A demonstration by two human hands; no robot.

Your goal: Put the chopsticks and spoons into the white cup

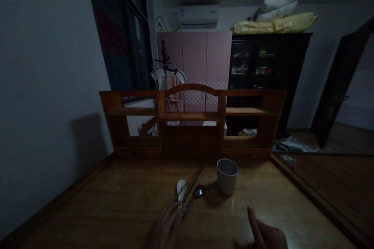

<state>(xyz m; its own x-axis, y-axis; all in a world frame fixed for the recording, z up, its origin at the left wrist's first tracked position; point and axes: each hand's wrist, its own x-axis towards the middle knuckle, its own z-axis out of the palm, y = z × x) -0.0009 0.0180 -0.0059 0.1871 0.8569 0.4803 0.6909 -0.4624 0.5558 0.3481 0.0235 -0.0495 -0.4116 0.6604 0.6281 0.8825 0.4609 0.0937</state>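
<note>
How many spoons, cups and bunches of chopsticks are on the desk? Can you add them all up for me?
Spoons: 2 (a white spoon and a metal spoon)
Cups: 1 (the cup)
Bunches of chopsticks: 1 (the chopsticks; too dark to count the sticks)
Total: 4

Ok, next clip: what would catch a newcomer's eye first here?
The left hand, at the bottom edge, grips utensils fanned over the wooden desk: a white spoon, chopsticks and a metal spoon. Right of them stands a pale cup, and the right hand sits lower right, one finger raised. Behind, a wooden shelf unit spans the dim desk.
</note>
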